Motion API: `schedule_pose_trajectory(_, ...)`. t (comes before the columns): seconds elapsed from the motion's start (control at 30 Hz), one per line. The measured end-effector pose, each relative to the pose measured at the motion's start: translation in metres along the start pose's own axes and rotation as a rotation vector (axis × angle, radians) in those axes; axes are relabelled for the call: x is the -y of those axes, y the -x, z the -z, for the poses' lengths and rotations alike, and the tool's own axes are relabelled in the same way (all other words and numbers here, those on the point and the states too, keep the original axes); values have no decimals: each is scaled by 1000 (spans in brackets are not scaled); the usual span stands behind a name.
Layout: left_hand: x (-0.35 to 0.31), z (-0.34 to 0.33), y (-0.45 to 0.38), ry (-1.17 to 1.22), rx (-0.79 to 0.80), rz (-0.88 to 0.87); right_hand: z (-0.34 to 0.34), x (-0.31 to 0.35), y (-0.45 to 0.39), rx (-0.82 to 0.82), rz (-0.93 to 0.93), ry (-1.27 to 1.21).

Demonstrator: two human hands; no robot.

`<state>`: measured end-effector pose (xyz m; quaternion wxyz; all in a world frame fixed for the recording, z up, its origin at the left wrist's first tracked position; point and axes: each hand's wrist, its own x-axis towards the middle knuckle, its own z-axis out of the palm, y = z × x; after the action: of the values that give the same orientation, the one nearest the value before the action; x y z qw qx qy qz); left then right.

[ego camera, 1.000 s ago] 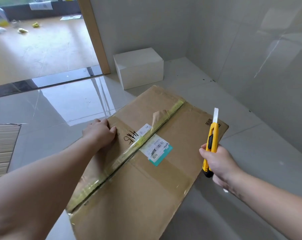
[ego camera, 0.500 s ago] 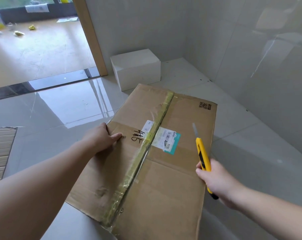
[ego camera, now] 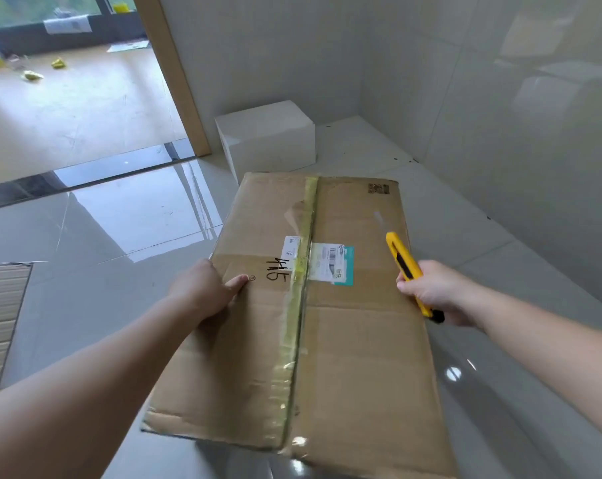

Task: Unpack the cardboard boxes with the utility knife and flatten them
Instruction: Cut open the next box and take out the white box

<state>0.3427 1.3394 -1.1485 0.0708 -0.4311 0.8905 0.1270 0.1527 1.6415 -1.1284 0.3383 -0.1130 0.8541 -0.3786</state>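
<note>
A brown cardboard box lay on the glossy tiled floor, and everything else is placed from it. Its top faced up, with a strip of yellowish tape running along the centre seam and a white-and-teal shipping label stuck just right of that seam. Handwritten black marks sat just left of the tape.

The left hand gripped the box's left edge, thumb lying flat on the top face and the other fingers curled over the side, out of sight. The right hand was at the box's right edge, fingers wrapped closed around the handle of a yellow utility knife. The knife pointed away from the person over the right part of the top, its blade a faint blur.

Beyond the box's far edge, just apart from it, stood 1 white box against the wall. Far left of the box lay a ribbed mat.
</note>
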Motion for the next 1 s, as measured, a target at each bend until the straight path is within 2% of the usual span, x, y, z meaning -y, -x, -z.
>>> schedule_pose_trajectory(0.1, -8, -1, 7, 11, 29, -26, 20, 14, -34, -79, 3, 72)
schedule_pose_trajectory(0.2, -15, 3, 8, 36, 88, -37, 20, 16, -31, -47, 15, 142)
schedule_pose_trajectory(0.37, -15, 4, 3, 53, 143, -9, 8, -16, 46, -24, 73, 150)
schedule_pose_trajectory(0.53, -18, 7, 1, -11, 161, -42, -12, -66, 107, -17, 18, 193)
schedule_pose_trajectory(0.77, -34, 11, 11, -52, 235, -2, 13, -45, 43, -71, 14, 229)
schedule_pose_trajectory(0.9, -59, 2, 28, 134, 287, 45, 51, -22, -11, -138, -25, 238)
schedule_pose_trajectory(1.0, -82, -5, 35, 285, 326, 82, 78, -14, -19, -164, -98, 251)
